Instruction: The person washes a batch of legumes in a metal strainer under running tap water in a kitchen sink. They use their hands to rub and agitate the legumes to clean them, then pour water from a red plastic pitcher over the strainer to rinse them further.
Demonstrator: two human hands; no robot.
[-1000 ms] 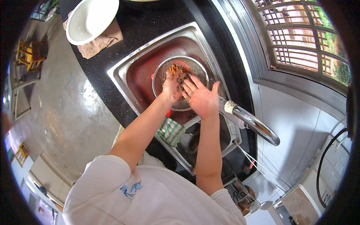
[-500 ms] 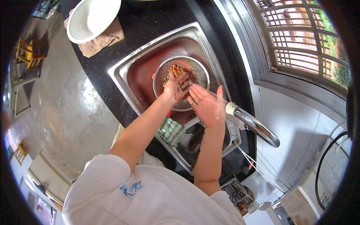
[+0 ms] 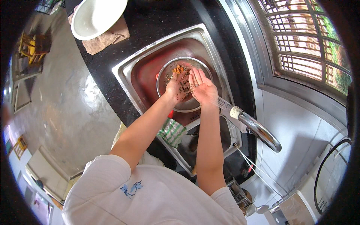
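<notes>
A round metal bowl [image 3: 165, 73] sits in the steel sink [image 3: 127, 67], with brown and orange grains [image 3: 177, 69] in it. My left hand [image 3: 177, 87] is cupped over the bowl, with dark grains stuck to it. My right hand [image 3: 202, 86] is flat, palm up, fingers apart, next to the left, speckled with grains. Water from the tap [image 3: 258, 131] runs onto the right hand.
A white basin [image 3: 96, 17] stands on a brown cloth [image 3: 108, 39] on the black counter [image 3: 101, 63] at the far left. A green striped cloth [image 3: 172, 132] hangs on the sink's near edge. A barred window [image 3: 300, 41] is at the right.
My right hand has turned palm up under the water stream. My left hand has shifted slightly toward it over the bowl.
</notes>
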